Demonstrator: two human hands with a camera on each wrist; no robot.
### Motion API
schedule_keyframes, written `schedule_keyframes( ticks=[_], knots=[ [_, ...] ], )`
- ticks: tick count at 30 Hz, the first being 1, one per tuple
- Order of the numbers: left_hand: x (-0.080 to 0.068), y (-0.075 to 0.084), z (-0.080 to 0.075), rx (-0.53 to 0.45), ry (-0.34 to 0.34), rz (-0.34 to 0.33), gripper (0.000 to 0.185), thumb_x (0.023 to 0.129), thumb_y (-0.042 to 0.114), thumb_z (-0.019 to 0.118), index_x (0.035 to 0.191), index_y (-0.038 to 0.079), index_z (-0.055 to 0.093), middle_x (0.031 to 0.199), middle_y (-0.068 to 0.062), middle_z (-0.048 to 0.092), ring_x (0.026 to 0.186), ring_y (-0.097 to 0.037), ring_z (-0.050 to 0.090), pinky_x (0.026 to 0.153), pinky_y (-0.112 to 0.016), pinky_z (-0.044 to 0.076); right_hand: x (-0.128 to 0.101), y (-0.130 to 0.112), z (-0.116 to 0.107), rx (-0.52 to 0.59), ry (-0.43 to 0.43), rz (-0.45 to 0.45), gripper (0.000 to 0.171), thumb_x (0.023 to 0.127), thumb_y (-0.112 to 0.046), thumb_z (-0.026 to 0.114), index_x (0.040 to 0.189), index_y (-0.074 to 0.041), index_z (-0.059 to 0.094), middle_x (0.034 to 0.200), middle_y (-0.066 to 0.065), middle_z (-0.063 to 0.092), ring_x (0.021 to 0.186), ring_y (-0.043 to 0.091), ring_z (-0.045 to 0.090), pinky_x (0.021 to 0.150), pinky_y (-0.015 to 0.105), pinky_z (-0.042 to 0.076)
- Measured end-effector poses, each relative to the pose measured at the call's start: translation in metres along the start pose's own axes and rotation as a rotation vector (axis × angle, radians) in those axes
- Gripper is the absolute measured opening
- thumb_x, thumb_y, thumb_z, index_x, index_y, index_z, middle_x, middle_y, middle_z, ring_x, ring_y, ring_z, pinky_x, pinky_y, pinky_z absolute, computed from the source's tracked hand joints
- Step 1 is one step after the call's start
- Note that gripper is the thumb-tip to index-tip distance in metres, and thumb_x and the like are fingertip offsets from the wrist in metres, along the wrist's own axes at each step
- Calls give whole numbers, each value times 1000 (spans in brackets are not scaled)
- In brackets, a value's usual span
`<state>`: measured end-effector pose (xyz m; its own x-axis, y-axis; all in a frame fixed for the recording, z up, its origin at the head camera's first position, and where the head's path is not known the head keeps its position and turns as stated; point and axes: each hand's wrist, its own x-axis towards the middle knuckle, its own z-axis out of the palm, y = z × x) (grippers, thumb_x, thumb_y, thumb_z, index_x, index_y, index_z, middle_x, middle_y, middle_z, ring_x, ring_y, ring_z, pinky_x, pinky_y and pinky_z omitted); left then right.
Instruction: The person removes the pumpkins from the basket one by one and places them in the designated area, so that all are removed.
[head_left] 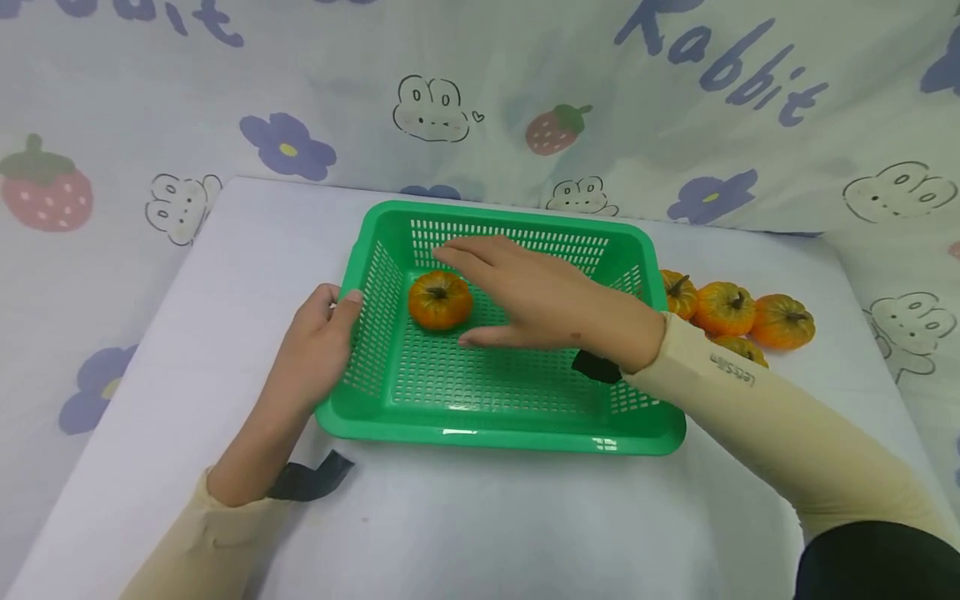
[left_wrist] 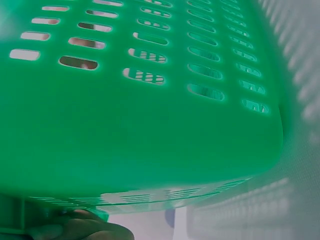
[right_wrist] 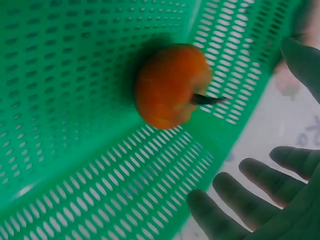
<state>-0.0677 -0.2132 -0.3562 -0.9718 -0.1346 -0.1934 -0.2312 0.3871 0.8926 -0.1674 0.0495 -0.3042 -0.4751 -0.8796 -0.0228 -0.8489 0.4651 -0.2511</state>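
— Pumpkin: where does it sit?

— Inside the green basket, on the perforated floor toward the back left corner, stem up in the head view. In the right wrist view the pumpkin lies close to where the floor meets a slotted wall of the basket.

— And the right hand?

— It is over the basket, palm down, fingers straight and spread, holding nothing. The fingertips are past the pumpkin toward the back wall, and the thumb lies near the pumpkin's front right. Whether any finger touches the pumpkin, I cannot tell. From the wrist camera the fingers look relaxed and parted.

— The left hand?

— At the basket's left rim, thumb hooked over the top edge and fingers against the outside wall, so it grips the rim. The left wrist view shows mostly the green wall up close, with a fingertip at the bottom edge.

— Anything else on the table?

— Four more pumpkins lie in a cluster just outside the basket's right side. A cloth printed with rabbits, flowers and strawberries hangs behind.
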Motion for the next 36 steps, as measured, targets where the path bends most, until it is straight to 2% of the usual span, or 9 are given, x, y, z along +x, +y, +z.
schedule_keyframes(
  ticks=[7,12,17,27,36],
  knots=[
    [-1,2,2,0,-3,-12,57,113,47,33,129,-6,45,105,-27,68,74,-27,73,59,-39,62,35,7,22,-17,-92,23,98,92,-58,76,164,-11,29,165,8,35,151,27,33,119,42,37],
    [-1,2,0,15,7,-6,57,113,47,32,130,-6,45,103,-26,67,72,-27,72,58,-39,61,48,11,31,-1,-129,39,99,92,-59,75,165,-11,27,165,8,34,149,28,36,117,42,39],
    [0,2,-1,10,6,7,57,114,46,32,131,-7,44,104,-27,66,73,-27,72,58,-39,61,53,17,38,28,-149,55,97,92,-58,75,164,-12,29,162,8,38,142,26,43,111,42,45],
    [2,2,-1,4,-5,-7,55,114,45,32,129,-6,44,105,-27,66,74,-27,73,59,-39,61,57,23,48,53,-157,47,92,93,-52,77,161,-6,35,157,10,45,136,23,49,111,37,45],
    [3,-1,2,10,6,-3,55,114,46,32,129,-6,44,102,-27,66,71,-24,72,57,-38,61,57,25,50,47,-172,59,82,94,-46,78,157,-8,41,148,8,50,126,19,53,106,34,47]
  ],
)
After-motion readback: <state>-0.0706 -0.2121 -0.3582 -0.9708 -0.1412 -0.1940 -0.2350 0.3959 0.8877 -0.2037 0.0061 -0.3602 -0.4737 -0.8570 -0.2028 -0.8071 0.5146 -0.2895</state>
